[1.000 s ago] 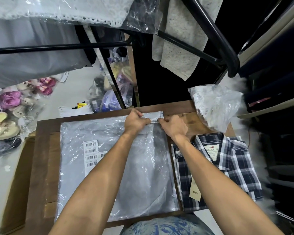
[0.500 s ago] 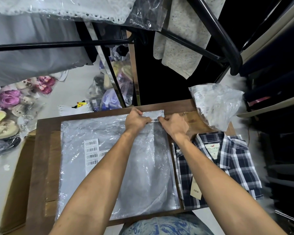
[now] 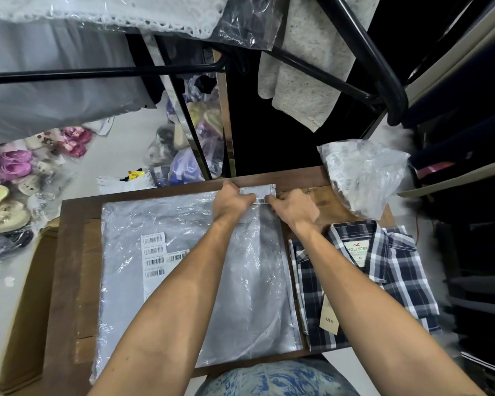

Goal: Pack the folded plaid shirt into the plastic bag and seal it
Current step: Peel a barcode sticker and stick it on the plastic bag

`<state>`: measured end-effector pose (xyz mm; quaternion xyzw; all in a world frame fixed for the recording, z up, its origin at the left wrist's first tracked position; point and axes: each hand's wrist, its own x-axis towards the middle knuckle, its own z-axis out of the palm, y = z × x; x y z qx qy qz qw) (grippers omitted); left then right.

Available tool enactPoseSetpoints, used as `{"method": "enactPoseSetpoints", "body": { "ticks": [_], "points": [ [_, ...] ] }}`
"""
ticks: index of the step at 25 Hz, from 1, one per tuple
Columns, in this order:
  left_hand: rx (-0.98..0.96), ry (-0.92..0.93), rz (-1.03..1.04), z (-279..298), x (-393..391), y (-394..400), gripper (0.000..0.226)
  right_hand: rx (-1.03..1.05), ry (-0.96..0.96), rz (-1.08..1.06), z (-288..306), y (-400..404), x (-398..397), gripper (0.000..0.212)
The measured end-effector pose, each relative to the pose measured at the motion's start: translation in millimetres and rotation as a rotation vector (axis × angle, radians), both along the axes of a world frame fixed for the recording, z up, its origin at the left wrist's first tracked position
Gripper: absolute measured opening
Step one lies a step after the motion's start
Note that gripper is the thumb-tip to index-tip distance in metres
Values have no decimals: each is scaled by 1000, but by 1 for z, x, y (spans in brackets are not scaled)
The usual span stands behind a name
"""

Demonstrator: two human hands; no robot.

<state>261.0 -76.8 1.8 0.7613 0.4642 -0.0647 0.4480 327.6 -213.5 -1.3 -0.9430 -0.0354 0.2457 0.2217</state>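
Note:
A clear plastic bag (image 3: pixel 160 281) with a grey garment inside and several barcode stickers lies flat on the wooden table (image 3: pixel 69 252). At its far edge my left hand (image 3: pixel 230 202) and my right hand (image 3: pixel 293 208) pinch the bag's flap (image 3: pixel 259 192), which carries a small barcode label. The folded navy-and-white plaid shirt (image 3: pixel 383 284) lies to the right of the bag, collar away from me, with a price tag on its front. It is outside any bag.
A crumpled bundle of clear plastic bags (image 3: pixel 363 175) sits at the table's far right corner. A cardboard box (image 3: pixel 26 324) stands left of the table. Black rack bars (image 3: pixel 363 50) with hanging garments cross overhead. Bagged shoes (image 3: pixel 12 172) lie on the floor at left.
Both hands stay pinched on the flap at the bag's far edge, with only small finger shifts. The view has shifted slightly.

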Motion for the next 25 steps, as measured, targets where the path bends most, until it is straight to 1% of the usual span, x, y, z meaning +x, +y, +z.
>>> {"method": "enactPoseSetpoints", "body": {
  "ticks": [5,9,12,15,17,19,21,22,25],
  "points": [
    [65,13,-43,-1,-1,-3,44,9,34,-1,0,-1,3,51],
    [109,-32,-112,-4,-8,-1,41,41,77,-6,0,-3,8,47],
    [68,-85,-67,-9,-16,7,42,89,133,-23,-4,-6,12,43],
    [70,-85,-48,-9,-22,12,43,126,159,-23,-5,-10,15,42],
    [48,-87,-51,-8,-21,16,41,118,126,-17,-1,-11,10,42],
    [20,-81,-54,-6,-21,17,41,84,-13,5,6,-9,-3,38],
    [4,-77,-57,-4,-21,18,43,164,-201,77,8,-6,-18,26],
    [-4,-76,-58,-4,-20,18,43,221,-242,160,10,-4,-24,20],
    [5,-63,-73,-1,-19,18,43,278,-213,456,13,4,-39,11]
  ]
}}
